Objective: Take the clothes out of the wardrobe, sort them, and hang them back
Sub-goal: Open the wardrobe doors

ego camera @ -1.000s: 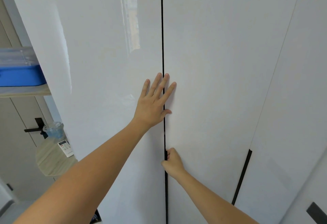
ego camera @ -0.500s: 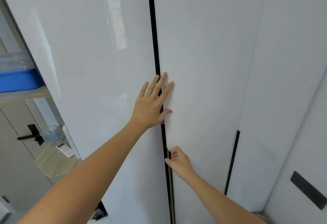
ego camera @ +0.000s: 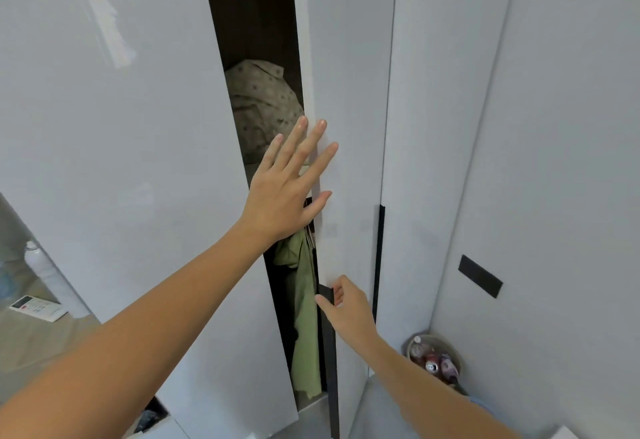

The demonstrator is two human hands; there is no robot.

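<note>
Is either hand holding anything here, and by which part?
The right hand grips the black handle strip near its top end on the right wardrobe door. The left hand holds nothing, fingers spread.

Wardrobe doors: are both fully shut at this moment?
No, a dark gap stands between the doors, showing a green garment hanging inside.

Both forearms bare; left hand, right hand ungloved, ringless.
</note>
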